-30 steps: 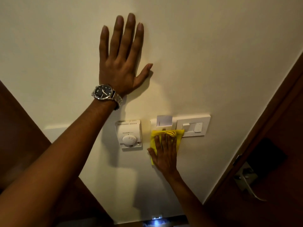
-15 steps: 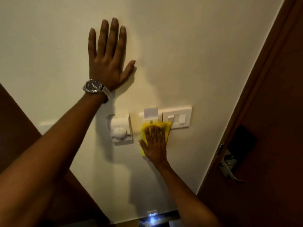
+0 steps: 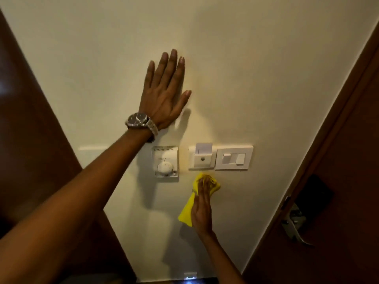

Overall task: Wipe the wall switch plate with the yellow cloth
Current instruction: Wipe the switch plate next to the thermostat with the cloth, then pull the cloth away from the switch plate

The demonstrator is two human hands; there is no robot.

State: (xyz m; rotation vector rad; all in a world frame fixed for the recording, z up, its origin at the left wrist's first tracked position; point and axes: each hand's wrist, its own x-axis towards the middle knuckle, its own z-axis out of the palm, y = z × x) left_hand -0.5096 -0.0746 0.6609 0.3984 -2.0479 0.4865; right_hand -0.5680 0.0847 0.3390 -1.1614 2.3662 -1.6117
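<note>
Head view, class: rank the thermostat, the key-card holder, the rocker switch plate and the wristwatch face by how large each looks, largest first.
1. Rocker switch plate
2. Thermostat and key-card holder: too alike to separate
3. Wristwatch face, though it sits nearer the camera, so its true size is unsure

thermostat [image 3: 165, 163] print: too small and blurred to read
wristwatch [image 3: 137, 119] dial: no legible numbers
switch plate [image 3: 233, 158]: unmarked

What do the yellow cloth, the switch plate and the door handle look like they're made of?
Yellow cloth: soft fabric, likely microfibre; it folds limply under the right hand. Switch plate: smooth white plastic by its moulded edges. Door handle: probably brushed metal with a grey sheen.
</note>
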